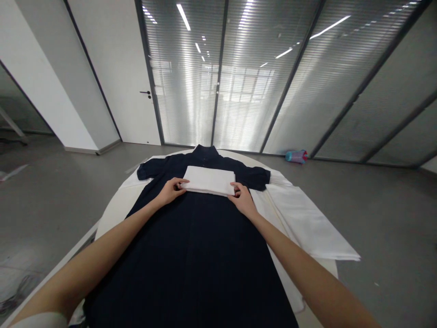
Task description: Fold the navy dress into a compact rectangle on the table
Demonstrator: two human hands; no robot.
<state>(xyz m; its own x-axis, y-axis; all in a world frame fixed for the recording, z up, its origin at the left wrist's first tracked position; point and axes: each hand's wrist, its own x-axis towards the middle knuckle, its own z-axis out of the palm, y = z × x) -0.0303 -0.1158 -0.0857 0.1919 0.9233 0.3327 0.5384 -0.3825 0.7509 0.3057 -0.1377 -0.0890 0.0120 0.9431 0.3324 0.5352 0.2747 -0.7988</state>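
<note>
A dark navy short-sleeved shirt lies spread flat on a white round table, collar at the far end. On its chest sits a white folded rectangle, cloth or board. My left hand pinches the rectangle's near left corner. My right hand grips its near right corner. Both forearms reach out over the shirt's body.
A white folded sheet lies on the table to the right of the shirt, hanging past the edge. A teal and pink object lies on the grey floor by the glass partition. A white door stands behind at the left.
</note>
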